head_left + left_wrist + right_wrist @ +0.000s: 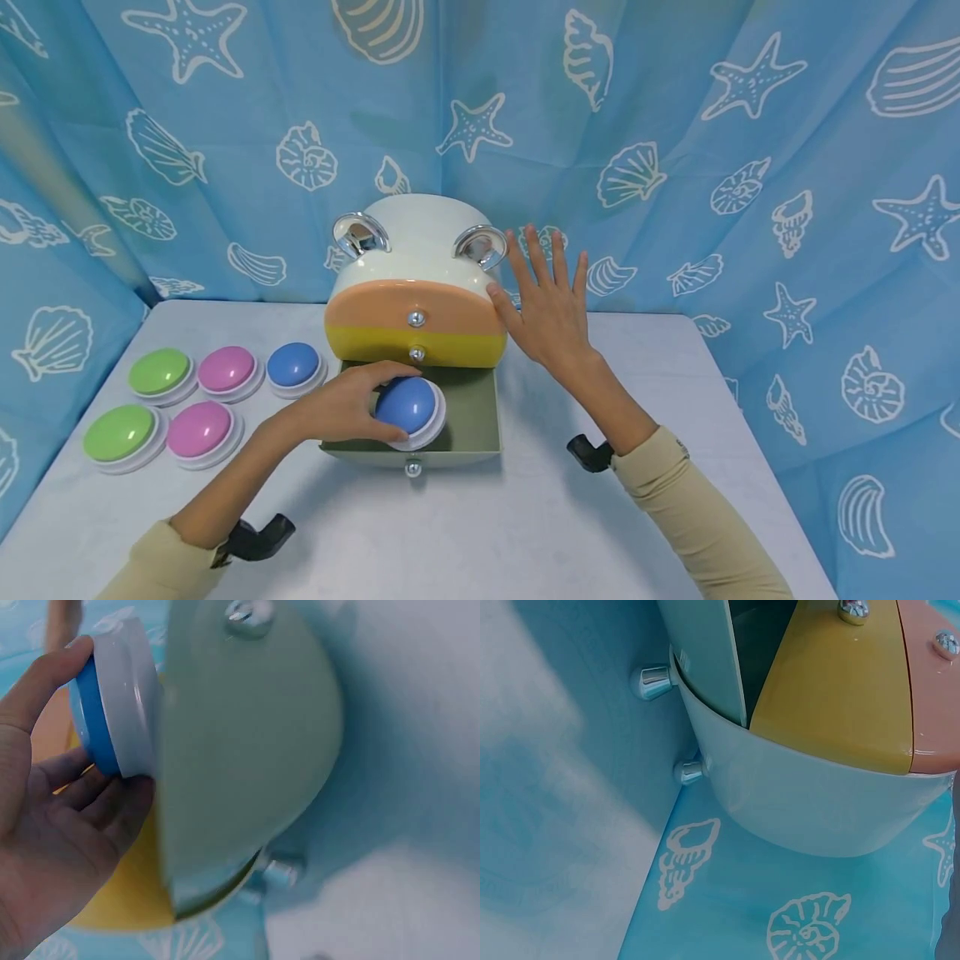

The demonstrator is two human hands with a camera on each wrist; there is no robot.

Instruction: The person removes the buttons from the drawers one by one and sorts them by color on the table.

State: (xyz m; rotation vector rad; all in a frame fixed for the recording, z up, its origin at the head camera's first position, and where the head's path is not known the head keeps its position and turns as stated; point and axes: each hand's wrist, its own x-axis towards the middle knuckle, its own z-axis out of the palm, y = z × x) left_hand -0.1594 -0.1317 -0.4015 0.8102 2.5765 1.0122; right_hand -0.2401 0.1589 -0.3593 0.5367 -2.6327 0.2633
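My left hand (348, 404) grips a blue dome button with a white base (408, 410) by its rim, over the pulled-out green bottom drawer (472, 417). In the left wrist view the button (127, 697) is tilted on edge just behind the drawer front (247, 735); whether it touches the drawer floor I cannot tell. The drawer belongs to a small rounded white cabinet (427, 225) with shut orange and yellow drawers above. Fingers spread and straight, my right hand (551, 321) is at the cabinet's right side, its thumb by the upper edge.
Left of the cabinet lie two green buttons (159, 372), two pink buttons (227, 369) and another blue button (293, 365) on the white table (525, 533). Silver ear-like loops (482, 246) and round knobs (413, 468) stick out from the cabinet. A blue shell-patterned curtain (660, 83) hangs behind.
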